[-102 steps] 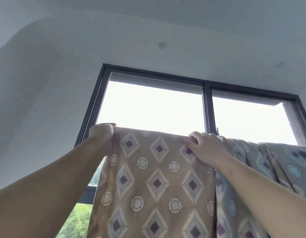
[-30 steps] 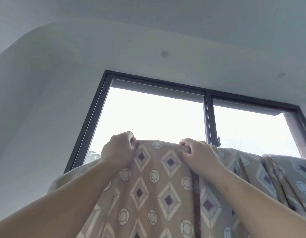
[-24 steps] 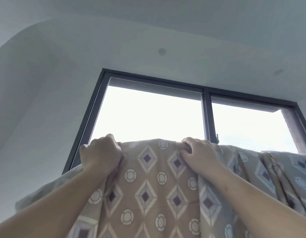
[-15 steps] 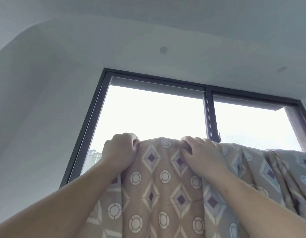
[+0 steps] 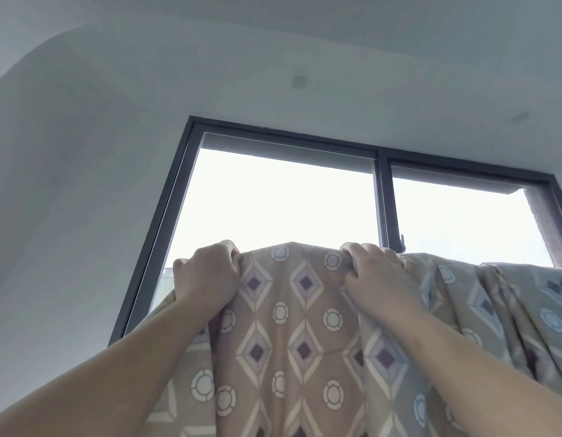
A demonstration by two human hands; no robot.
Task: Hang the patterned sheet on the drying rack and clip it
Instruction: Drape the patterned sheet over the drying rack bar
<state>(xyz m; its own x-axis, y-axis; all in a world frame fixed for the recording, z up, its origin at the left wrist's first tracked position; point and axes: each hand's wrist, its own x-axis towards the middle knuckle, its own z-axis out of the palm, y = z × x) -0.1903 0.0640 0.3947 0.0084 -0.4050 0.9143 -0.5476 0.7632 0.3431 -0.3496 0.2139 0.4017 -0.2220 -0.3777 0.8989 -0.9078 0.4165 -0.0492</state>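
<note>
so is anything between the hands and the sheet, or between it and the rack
Nothing visible does. The left hand and right hand both hold the top fold of the beige diamond-and-circle patterned sheet directly. The rack itself cannot be seen.

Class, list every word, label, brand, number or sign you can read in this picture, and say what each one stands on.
None can be read. The patterned sheet shows only diamonds and rings, with no lettering. The window frame, wall and ceiling bear no text.
</note>
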